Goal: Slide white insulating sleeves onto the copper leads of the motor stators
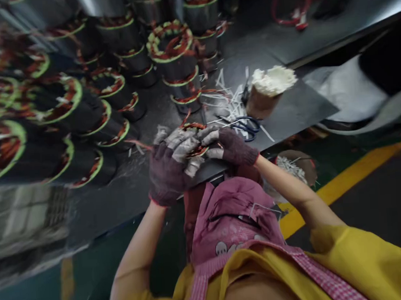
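Near the front edge of the table, both of my gloved hands are around a motor stator [200, 150] with copper windings. My left hand [174, 162] wears a dark purple glove with greyish taped fingers, which curl over the stator's left side. From the right, my right hand [229, 144] grips the stator's rim with fingers closed. Most of the stator's body is hidden by the gloves. Scissors [248, 127] with dark blue handles lie beside my right hand, among loose white strips [230, 101]. Directly behind my hands stands a stack of stators [181, 75].
More stacked stators [63, 103] crowd the left and back of the table [292, 114]. A brown container [263, 104] with white pieces stands right of the strips. Below the table edge sits a bin [295, 167] of scraps. A red cord [297, 17] lies at the back right.
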Demonstrator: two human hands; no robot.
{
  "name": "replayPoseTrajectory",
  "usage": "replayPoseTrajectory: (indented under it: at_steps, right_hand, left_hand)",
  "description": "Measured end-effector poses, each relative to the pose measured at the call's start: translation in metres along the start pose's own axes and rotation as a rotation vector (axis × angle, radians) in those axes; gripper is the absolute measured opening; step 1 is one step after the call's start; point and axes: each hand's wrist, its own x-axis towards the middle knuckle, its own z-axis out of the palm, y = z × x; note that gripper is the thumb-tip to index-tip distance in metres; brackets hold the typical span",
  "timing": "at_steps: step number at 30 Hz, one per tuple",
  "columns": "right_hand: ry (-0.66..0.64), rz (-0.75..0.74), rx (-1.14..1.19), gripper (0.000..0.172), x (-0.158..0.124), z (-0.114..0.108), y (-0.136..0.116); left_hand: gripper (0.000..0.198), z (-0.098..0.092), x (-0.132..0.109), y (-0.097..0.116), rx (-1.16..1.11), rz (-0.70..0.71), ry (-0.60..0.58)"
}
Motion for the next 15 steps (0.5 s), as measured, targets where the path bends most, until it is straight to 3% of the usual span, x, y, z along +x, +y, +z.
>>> replayPoseTrajectory:
  at_steps: [2,3,6,8,10,15]
  right_hand:
    - [0.101,0.059,-0.033,0.017,-0.011,-0.022,0.003]
    - [0.219,0.104,-0.077,0.017,-0.018,-0.035,0.006]
    - [0.737,0.236,-0.284,0.016,-0.038,-0.078,0.022]
    - [1.004,0.303,-0.417,0.015,-0.042,-0.103,0.035]
    - [1.087,0.359,-0.512,0.015,-0.038,-0.12,0.047]
    - [1.003,0.369,-0.616,0.017,-0.025,-0.134,0.063]
  left_hand:
    - [0.021,0.017,0.005,0.007,-0.165,0.275,0.025]
    - [0.018,0.025,0.007,0.008,-0.217,0.355,0.051]
    - [0.011,0.045,0.01,0.01,-0.224,0.341,0.145]
    - [0.013,0.053,0.009,0.015,-0.184,0.291,0.203]
    - [0.016,0.057,0.007,0.023,-0.156,0.257,0.234]
    - [0.019,0.054,0.009,0.041,-0.146,0.18,0.191]
